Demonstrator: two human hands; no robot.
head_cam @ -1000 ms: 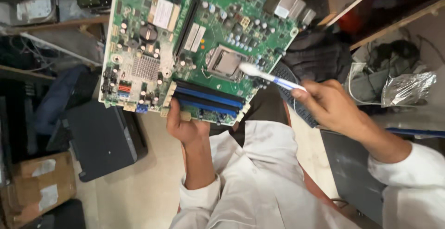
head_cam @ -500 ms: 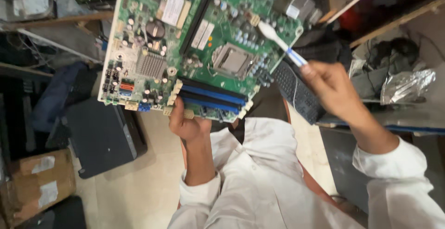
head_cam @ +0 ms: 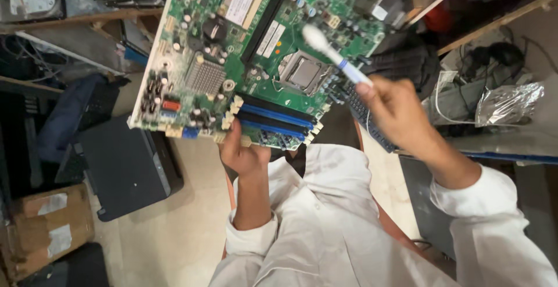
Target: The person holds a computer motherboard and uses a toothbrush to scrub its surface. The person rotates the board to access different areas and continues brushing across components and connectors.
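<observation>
My left hand (head_cam: 243, 154) grips the near edge of a green computer motherboard (head_cam: 256, 48) and holds it up, tilted, in front of me. The board carries blue and black memory slots, a metal processor socket (head_cam: 304, 73) and a finned silver heatsink (head_cam: 204, 77). My right hand (head_cam: 395, 108) holds a white toothbrush with a blue band (head_cam: 336, 61). Its bristle head hovers over the board just above the processor socket.
A black box-shaped device (head_cam: 125, 168) sits on the floor at the left, with a taped cardboard box (head_cam: 49, 229) below it. A black keyboard (head_cam: 366, 115) lies behind my right hand. A crinkled silver bag (head_cam: 508, 104) and cables lie at the right.
The toothbrush has swung from beside the processor socket up and over the board's right part, then back left above the socket. The board has shifted slightly in view.
</observation>
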